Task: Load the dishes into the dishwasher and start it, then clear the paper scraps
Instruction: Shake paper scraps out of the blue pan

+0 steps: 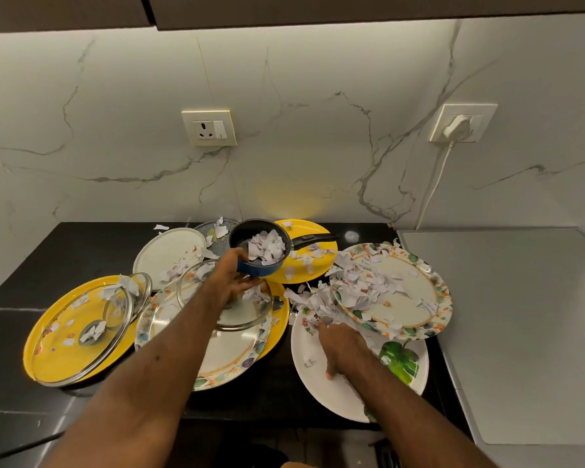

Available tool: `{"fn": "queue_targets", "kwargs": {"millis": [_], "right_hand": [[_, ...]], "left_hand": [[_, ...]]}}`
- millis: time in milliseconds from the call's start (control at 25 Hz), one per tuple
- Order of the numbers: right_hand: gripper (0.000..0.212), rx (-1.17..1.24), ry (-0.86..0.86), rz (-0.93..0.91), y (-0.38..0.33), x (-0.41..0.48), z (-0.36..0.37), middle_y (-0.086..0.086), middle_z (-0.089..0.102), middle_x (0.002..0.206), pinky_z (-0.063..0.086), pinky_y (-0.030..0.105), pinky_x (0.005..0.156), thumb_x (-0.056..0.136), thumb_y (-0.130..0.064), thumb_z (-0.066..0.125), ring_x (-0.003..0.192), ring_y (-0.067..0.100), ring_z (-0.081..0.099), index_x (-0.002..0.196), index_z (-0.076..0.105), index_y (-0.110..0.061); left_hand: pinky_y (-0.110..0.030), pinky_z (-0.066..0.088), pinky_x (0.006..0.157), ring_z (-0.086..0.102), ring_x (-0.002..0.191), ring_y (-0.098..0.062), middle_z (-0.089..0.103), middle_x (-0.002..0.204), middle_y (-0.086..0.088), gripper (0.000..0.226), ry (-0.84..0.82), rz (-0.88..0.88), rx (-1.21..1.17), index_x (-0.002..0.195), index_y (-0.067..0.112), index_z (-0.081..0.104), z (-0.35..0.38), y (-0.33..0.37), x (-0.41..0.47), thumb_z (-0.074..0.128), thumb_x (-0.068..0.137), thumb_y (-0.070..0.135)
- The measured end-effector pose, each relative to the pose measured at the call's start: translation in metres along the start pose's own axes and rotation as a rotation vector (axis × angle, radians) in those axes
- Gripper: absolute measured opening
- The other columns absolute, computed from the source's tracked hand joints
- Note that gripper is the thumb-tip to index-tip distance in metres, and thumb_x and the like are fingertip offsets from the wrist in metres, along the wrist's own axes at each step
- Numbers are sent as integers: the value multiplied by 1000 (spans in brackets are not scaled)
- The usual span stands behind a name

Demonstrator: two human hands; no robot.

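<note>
Nothing appears loaded yet: every dish in view sits on the black desk [21,285], and no dishwasher shows. The left hand [232,278] grips the rim of the blue saucepan [260,246], which holds a heap of torn paper. To the right of the saucepan, the right hand [343,347] lies flat and spread on a white leaf-print plate [402,363], pressing paper scraps [362,285]. Left of the saucepan, a glass lid [81,332] rests on a yellow plate [44,332]. Loading, starting and clearing all seem left.

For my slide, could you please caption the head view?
Left hand grips blue saucepan; right hand gathers paper scraps.
</note>
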State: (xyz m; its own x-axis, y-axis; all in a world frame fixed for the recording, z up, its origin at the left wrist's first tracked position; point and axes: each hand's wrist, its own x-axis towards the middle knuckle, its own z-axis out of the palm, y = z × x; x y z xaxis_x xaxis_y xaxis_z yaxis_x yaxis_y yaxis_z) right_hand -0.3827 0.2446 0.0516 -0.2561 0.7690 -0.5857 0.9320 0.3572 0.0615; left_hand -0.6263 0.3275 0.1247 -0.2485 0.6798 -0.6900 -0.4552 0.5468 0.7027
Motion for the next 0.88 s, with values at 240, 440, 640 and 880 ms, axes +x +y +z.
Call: {"fn": "queue_targets", "kwargs": {"millis": [240, 440, 640, 880], "right_hand": [[119, 66, 32, -10, 7, -12, 3, 19, 48, 153, 52, 46, 101, 80, -40, 89, 139, 36, 48, 164, 12, -5], [70, 334, 199, -46, 28, -37, -17, 9, 48, 154, 51, 46, 106, 92, -40, 75, 134, 28, 55, 150, 46, -16], [20, 734, 774, -314, 18, -59, -105, -6, 73, 92, 55, 28, 71, 102, -37, 63, 79, 6, 64, 105, 77, -21], [60, 508, 618, -353, -1, -16, -139, 5, 51, 148, 46, 40, 110, 98, -49, 63, 133, 24, 49, 150, 50, -22]], "left_hand": [[-53, 58, 94, 63, 115, -44, 57, 129, -23, 58, -141, -1, 10, 135, 4, 46, -20, -3, -18, 56, 81, 22], [-52, 61, 87, 67, 110, -43, 59, 131, -24, 52, -132, 53, 47, 136, 8, 47, -37, -12, -20, 57, 90, 30], [-52, 61, 89, 67, 110, -43, 62, 127, -25, 43, -180, 135, 204, 132, 9, 49, -34, -10, -29, 49, 96, 33], [-42, 62, 72, 71, 102, -39, 66, 119, -23, 45, -379, 284, 459, 126, 10, 54, 0, -11, -58, 48, 93, 40]]}}
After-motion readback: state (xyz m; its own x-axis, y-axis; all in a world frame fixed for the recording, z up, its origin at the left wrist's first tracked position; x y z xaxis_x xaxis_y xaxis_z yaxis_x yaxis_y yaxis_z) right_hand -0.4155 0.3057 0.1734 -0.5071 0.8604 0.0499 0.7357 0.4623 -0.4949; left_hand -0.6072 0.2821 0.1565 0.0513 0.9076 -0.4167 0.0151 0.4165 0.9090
